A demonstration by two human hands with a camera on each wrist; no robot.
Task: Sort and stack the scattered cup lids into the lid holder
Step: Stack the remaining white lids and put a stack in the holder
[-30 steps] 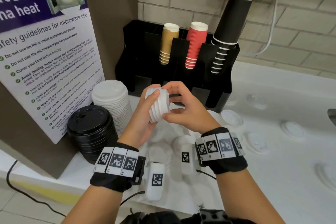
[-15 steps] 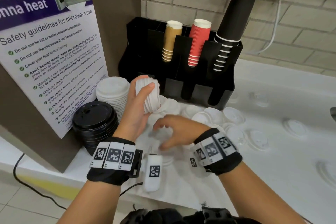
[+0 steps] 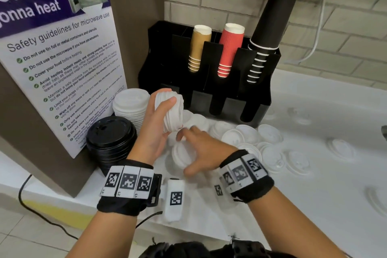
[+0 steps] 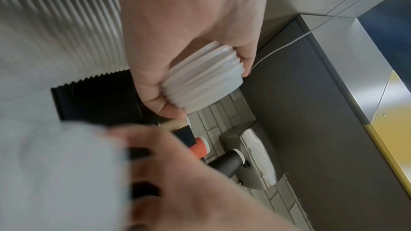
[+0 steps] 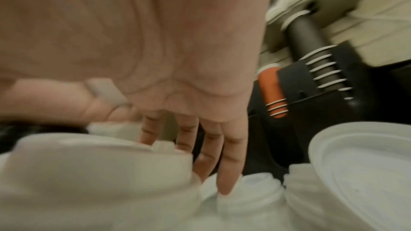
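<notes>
My left hand (image 3: 159,117) grips a short stack of small white lids (image 3: 171,111) on its side, above the counter and in front of the black holder (image 3: 163,65); the left wrist view shows the same stack (image 4: 204,76) between thumb and fingers. Just below it, my right hand (image 3: 194,153) reaches down over a single white lid (image 3: 181,156) on the counter, thumb on the near side and fingers on the far side. In the right wrist view the fingers (image 5: 231,155) are nearly straight past that lid's (image 5: 100,164) far rim. Whether they press on it is unclear.
The holder carries tan (image 3: 198,48), red (image 3: 229,50) and black (image 3: 270,25) cup stacks. Several loose white lids (image 3: 247,134) lie before it, others (image 3: 339,148) spread to the right. A tall white lid stack (image 3: 129,107) and a black one (image 3: 111,136) stand left by the poster (image 3: 58,58).
My right hand let go of the held stack and dropped to the counter over a loose lid. My left hand kept the stack and shifted it slightly up and left.
</notes>
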